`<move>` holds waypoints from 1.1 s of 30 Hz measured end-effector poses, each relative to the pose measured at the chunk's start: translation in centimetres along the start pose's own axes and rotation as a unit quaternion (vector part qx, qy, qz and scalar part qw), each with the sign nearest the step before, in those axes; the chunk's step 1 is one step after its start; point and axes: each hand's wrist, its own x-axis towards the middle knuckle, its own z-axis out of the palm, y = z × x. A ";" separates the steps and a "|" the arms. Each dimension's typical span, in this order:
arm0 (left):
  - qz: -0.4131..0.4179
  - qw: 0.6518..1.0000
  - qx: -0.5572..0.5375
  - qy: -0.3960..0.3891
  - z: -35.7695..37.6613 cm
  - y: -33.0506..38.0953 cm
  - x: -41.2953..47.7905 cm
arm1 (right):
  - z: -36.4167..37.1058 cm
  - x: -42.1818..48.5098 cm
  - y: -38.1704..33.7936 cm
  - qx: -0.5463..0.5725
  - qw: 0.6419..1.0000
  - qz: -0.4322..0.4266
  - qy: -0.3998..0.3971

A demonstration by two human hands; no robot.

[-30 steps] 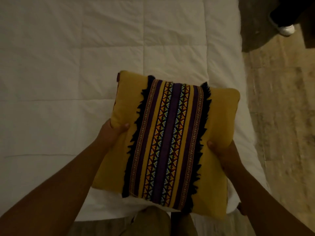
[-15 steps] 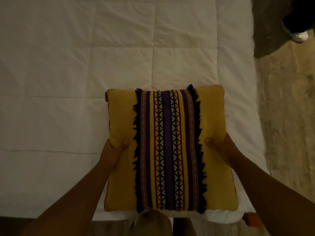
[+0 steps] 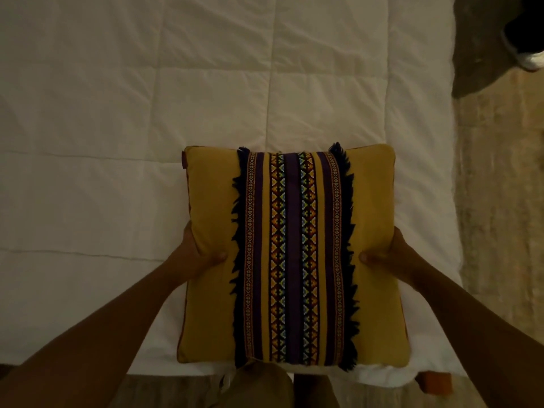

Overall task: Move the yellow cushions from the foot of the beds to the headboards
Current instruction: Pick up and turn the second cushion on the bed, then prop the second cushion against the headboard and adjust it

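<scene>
gripping the yellow cushion (image 3: 294, 254) by its two side edges: left hand (image 3: 197, 254) on the left edge, right hand (image 3: 388, 257) on the right edge, both thumbs pressed onto the top face. cushion sits between the hands, face up, over the near end of the bed (image 3: 117, 142), white quilted cover. patterned fringed band runs down its middle. someone's shoe (image 3: 530, 58) on the floor (image 3: 500, 201), far right.

- One square yellow cushion (image 3: 294, 254): central lengthwise band of purple stripes and multicoloured geometric weave, with dark fringe on both sides.
- Pose: face up, squared over near edge of white bed (image 3: 117, 142).
</scene>
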 end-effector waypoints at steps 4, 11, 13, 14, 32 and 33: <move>-0.008 0.996 -0.053 0.067 1.2 -0.9 0.6 | 1.0 0.8 -0.1 -0.027 0.998 0.018 0.048; 0.040 0.991 -0.100 0.074 1.5 0.9 -3.2 | 0.3 -3.8 -1.5 -0.038 0.995 -0.043 0.076; 0.053 0.989 -0.116 0.076 1.2 2.0 -5.8 | -0.3 -6.1 -2.7 -0.040 0.995 -0.059 0.076; 0.061 0.987 -0.122 0.083 1.0 2.4 -7.3 | -0.5 -7.3 -3.3 -0.041 0.994 -0.070 0.076; 0.166 0.863 -0.244 0.410 -1.0 -2.3 -37.7 | 5.4 -24.0 -19.7 -0.232 0.883 -0.402 -0.072; 0.165 0.853 -0.259 0.423 -1.0 -3.3 -39.4 | 6.8 -24.9 -20.5 -0.244 0.870 -0.419 -0.084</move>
